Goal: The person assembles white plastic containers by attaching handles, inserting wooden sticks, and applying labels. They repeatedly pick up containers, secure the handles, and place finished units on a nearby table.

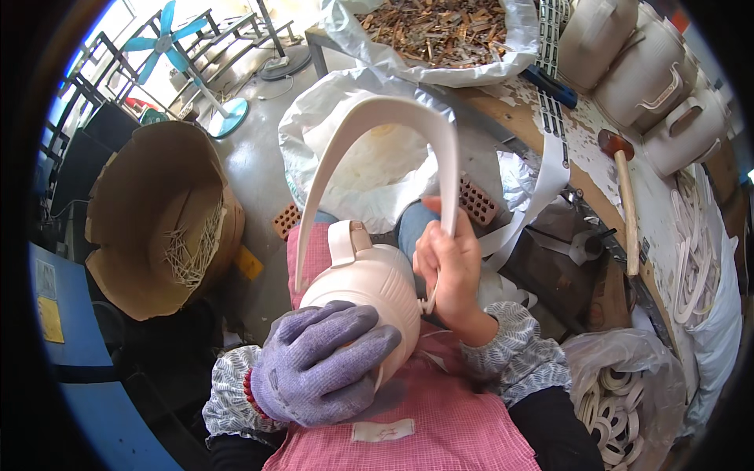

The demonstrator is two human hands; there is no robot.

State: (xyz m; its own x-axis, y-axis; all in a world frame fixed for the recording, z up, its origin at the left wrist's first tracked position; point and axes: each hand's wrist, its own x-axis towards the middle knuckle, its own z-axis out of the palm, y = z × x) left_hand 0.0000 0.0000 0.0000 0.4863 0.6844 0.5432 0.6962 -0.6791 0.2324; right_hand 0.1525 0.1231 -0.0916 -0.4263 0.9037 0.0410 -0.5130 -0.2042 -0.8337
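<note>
Gloved left hand [326, 363] atop jug [369, 290]

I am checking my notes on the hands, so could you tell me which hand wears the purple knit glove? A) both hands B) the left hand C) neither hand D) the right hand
B: the gloved left hand cups the cream jug body, while the bare right hand grips the arched handle.
</note>
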